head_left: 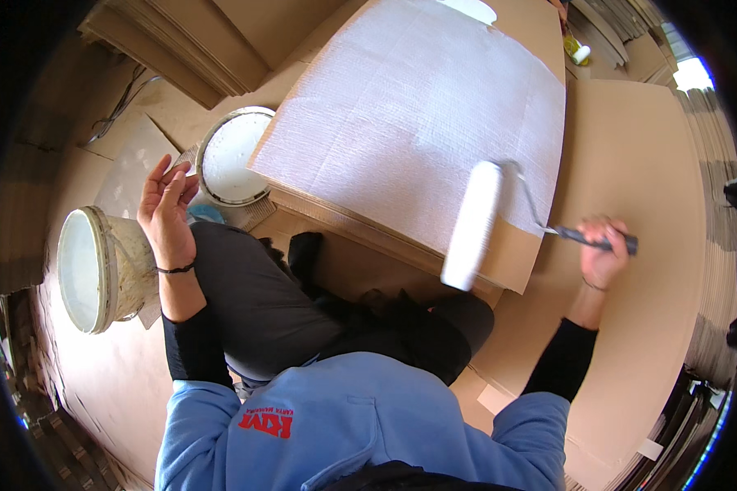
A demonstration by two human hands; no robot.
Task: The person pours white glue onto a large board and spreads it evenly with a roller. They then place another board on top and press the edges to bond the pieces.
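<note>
My right hand (604, 252) is wrapped round the dark handle of a paint roller (472, 225). The roller's white sleeve, a little blurred, is over the near right part of a cardboard sheet (418, 98). A whitish wet-looking coat covers most of that sheet, while bare brown board shows at its near right corner and along the far right edge. The sheet tops a stack of cardboard. My left hand (168, 196) is raised with loosely bent fingers and holds nothing. Beside it stands a round bucket (236, 155) with white liquid inside.
A second bucket (98, 270), stained on its outside, lies tilted at my left. Large plain cardboard sheets (630, 245) are stacked on the right, and more cardboard (180, 49) stands at the far left. A yellow object with a white roll (581, 55) shows at the far right.
</note>
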